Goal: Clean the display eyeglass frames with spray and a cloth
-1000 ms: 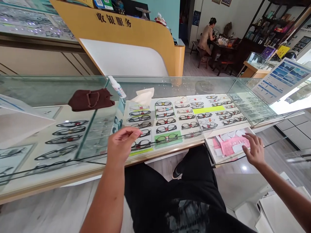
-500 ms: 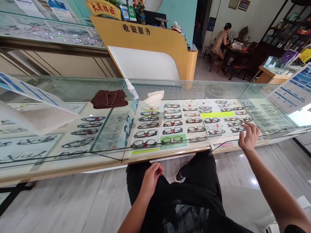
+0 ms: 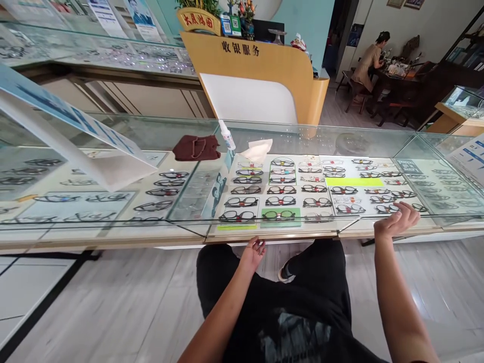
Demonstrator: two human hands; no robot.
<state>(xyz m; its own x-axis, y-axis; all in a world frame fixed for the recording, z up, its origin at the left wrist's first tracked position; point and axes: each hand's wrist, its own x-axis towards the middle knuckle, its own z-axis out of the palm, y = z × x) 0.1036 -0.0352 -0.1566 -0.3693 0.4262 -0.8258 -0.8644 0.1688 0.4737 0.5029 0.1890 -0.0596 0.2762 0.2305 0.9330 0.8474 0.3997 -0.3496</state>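
Observation:
My left hand (image 3: pixel 253 254) is just below the wooden front edge (image 3: pixel 280 239) of the glass display counter, its fingers loosely bent and a little apart, with nothing visible in them. My right hand (image 3: pixel 399 220) is at the counter's front glass edge on the right, fingers bent and apart, empty; whether it touches the glass I cannot tell. Under the glass top lie rows of eyeglasses (image 3: pixel 280 201), one pair on a green card (image 3: pixel 293 222). On top stand a white spray bottle (image 3: pixel 227 135), a crumpled tissue (image 3: pixel 257 150) and a dark red cloth pouch (image 3: pixel 196 147).
A folded blue and white sign (image 3: pixel 91 126) stands on the counter at left, another sign (image 3: pixel 471 159) at right. Behind is a yellow cashier desk (image 3: pixel 257 55). A person (image 3: pixel 370 60) sits at a dark table in the back right.
My left hand has moved up to the counter's front edge. My right hand has turned and lowered at the front glass edge. The view has swung left.

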